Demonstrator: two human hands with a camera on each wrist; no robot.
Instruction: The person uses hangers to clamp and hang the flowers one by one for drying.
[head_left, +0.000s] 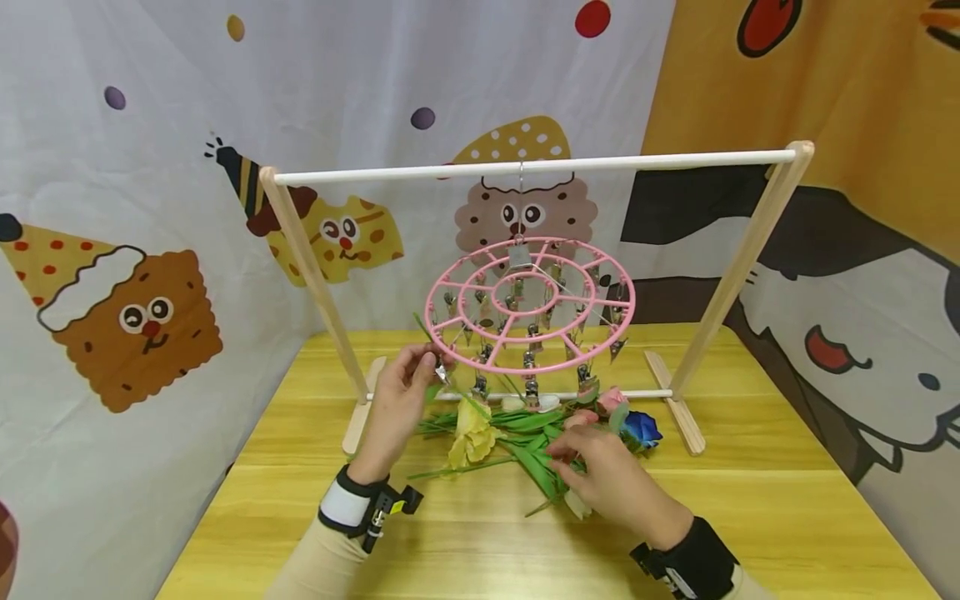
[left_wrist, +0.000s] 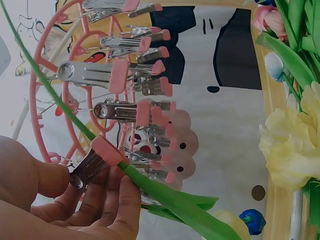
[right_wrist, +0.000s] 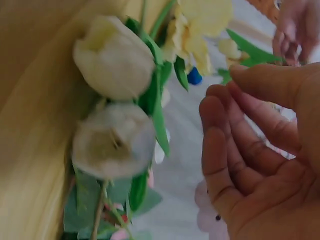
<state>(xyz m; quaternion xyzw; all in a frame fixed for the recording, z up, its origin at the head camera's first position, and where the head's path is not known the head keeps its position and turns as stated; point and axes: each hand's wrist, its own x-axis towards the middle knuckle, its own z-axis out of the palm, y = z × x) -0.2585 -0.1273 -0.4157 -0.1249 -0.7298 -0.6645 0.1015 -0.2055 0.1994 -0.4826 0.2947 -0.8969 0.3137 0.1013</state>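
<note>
My left hand is at the left rim of a pink round clip hanger. Its thumb and fingers pinch a metal clip with pink tips. A green flower stem runs through the clip's tips, its leaves lying past the fingers. Over the pile of artificial flowers hovers my right hand, fingers loosely bent around nothing. Below it are two whitish blooms, one a tulip. The pile also has a big yellow flower and a blue rose.
The hanger is hooked on the white top bar of a wooden stand, with several clips dangling below. A lower white bar crosses behind the flowers. The wood-grain table meets a cartoon-printed curtain.
</note>
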